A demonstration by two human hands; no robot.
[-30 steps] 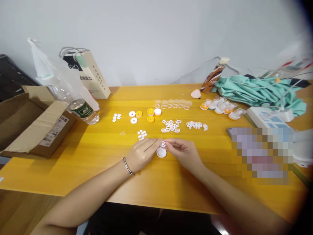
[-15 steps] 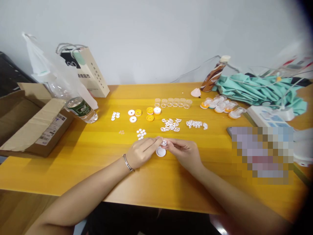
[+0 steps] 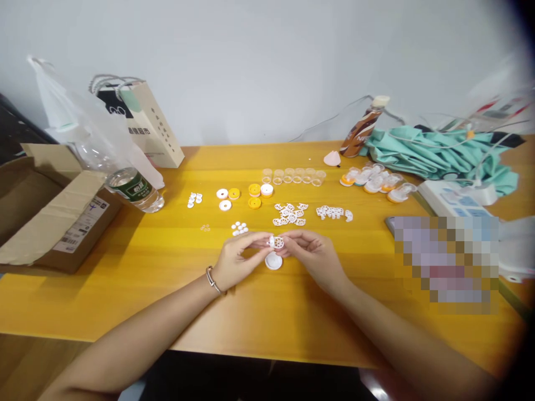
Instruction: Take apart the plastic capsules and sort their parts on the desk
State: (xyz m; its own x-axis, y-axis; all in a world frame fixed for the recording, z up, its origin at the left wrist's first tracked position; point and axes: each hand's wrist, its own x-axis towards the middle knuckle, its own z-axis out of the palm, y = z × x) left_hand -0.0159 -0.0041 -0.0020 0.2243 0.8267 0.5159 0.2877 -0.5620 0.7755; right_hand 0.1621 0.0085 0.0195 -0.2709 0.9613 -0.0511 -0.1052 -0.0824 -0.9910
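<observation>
My left hand [image 3: 238,259] and my right hand [image 3: 311,253] meet above the yellow table [image 3: 167,278], fingers pinched together on a small white wheel-shaped part [image 3: 276,242] held between them. A white round cap [image 3: 273,260] lies on the table just below the hands. A metal bracelet [image 3: 212,280] sits on my left wrist. Behind the hands lie a cluster of white openwork parts [image 3: 289,214], a few small white discs [image 3: 239,228], and yellow and white rings [image 3: 254,190].
A row of clear small cups [image 3: 295,176] and orange-based capped pieces [image 3: 378,182] lie farther back. An open cardboard box [image 3: 50,214], a water bottle [image 3: 131,189] and a paper bag [image 3: 146,128] stand left. Teal cloth [image 3: 434,153], a brown bottle [image 3: 363,127] and a power strip [image 3: 453,200] are right.
Both hands have lifted slightly off the table, raising the small white part clear of the round cap. The view has drifted a little.
</observation>
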